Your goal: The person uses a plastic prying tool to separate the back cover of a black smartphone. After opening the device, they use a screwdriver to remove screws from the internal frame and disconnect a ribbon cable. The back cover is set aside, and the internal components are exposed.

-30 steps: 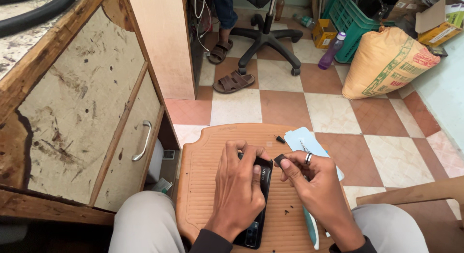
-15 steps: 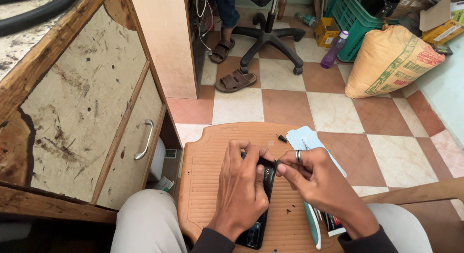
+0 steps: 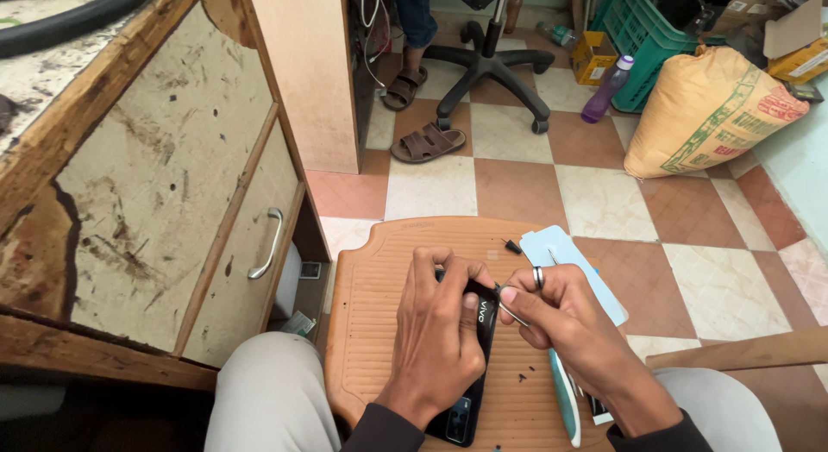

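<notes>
Both hands work low centre: left hand (image 3: 435,331) clamps the dark phone (image 3: 473,366) on the ribbed board (image 3: 371,331); right hand (image 3: 561,323) pinches thin tweezers (image 3: 511,313). Phone looks rigid, slick, fragile; edges suit holding.

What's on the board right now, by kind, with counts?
Phone: 1
Tweezers, in right hand: 1
Blue card: 1
Teal tool: 1
Small black bit: 1
Total: 5
Left hand holds the phone on the board.
</notes>
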